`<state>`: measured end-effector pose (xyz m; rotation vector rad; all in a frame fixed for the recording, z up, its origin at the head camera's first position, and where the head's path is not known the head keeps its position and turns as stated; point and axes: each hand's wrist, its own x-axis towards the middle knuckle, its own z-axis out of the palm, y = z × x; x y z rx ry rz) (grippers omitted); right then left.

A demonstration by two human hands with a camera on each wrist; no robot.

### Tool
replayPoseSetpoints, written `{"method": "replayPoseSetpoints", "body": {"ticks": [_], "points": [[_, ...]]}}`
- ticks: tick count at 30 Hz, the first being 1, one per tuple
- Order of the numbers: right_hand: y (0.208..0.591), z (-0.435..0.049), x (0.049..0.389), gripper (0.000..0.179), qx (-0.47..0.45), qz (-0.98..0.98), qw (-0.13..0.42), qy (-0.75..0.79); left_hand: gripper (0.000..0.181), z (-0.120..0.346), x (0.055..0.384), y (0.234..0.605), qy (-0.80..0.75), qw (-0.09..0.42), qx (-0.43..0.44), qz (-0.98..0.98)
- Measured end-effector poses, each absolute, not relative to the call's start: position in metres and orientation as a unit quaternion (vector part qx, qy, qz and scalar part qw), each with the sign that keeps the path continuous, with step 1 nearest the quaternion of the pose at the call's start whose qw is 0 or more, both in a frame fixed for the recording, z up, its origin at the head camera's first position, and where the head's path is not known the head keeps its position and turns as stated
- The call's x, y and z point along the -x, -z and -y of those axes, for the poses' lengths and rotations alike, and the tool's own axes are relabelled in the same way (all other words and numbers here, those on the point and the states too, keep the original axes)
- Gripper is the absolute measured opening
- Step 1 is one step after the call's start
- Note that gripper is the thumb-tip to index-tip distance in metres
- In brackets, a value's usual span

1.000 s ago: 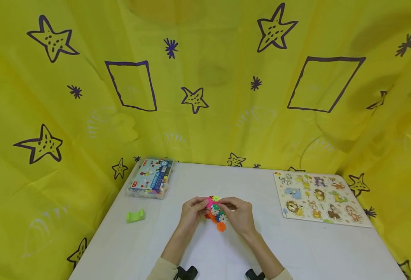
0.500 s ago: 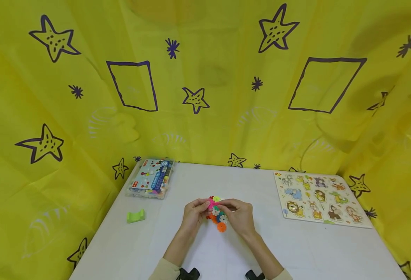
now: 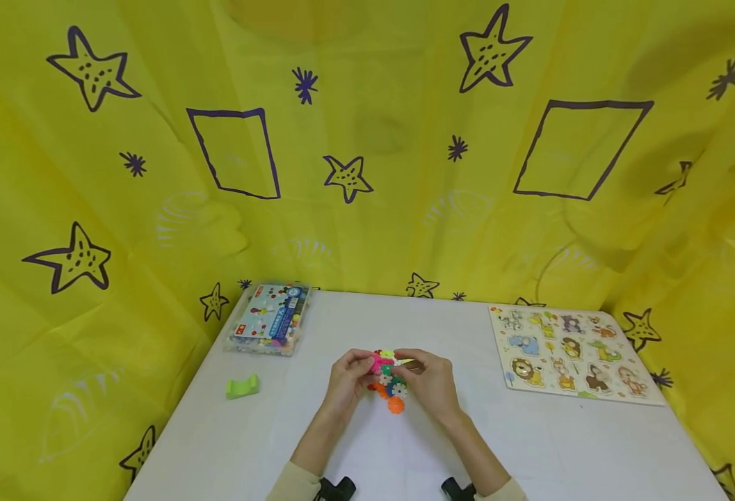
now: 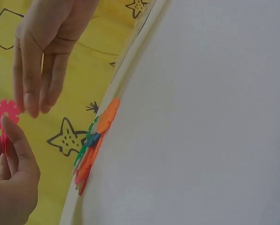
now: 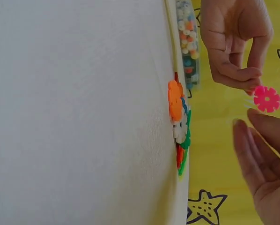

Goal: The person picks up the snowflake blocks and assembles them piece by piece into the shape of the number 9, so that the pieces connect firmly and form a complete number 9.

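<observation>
Left hand (image 3: 345, 381) has the pinch, thumb and fingers snug on thin pink discs (image 4: 6, 112), round and flower-like with notched rims, one face-on and one edge-on in the left wrist view, smooth as plastic! Right hand (image 3: 434, 386) sits just across from it, fingers stretched, tips slightly parted, nothing showing in its grasp, right by the pink rims; whether it touches them, I can't tell. Below the grip, on the table, here's a heap of similar discs (image 3: 397, 391), orange, white, green, blue and red, overlapping at odd angles. White tabletop (image 3: 217, 452) spreads to both sides of the hands, its far edge well beyond the grip, and past that edge hangs a creased yellow curtain (image 3: 380, 236). Out left of the pinch, a light-green block (image 3: 243, 387) with a dipped top; farther off on that side, a clear plastic box (image 3: 270, 320), small beads (image 5: 187, 35) in white, orange and yellow packed inside! Well off to the right lies a flat puzzle board (image 3: 576, 356), rounded corners, animal shapes across its face
</observation>
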<state>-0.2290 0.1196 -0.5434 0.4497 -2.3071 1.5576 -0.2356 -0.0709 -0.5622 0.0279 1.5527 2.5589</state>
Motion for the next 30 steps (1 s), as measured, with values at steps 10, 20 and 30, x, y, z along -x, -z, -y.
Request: {"method": "replayPoseSetpoints", "body": {"ticks": [10,20,30], "points": [[0.5429,-0.1274,0.2269,0.012,-0.103,0.909,0.019,-0.404,0.006,0.0738,0.2379,0.5632,-0.867,0.103,-0.005,-0.488],[0.5491,-0.1236,0.2234,0.019,-0.117,0.932,0.017,-0.344,0.004,0.0718,0.2357,0.5643,-0.872,0.138,-0.014,-0.47],[0.548,-0.1284,0.2258,0.012,-0.092,0.909,0.023,-0.406,0.005,0.0737,0.2371,0.5618,-0.875,0.142,-0.017,-0.463]]}}
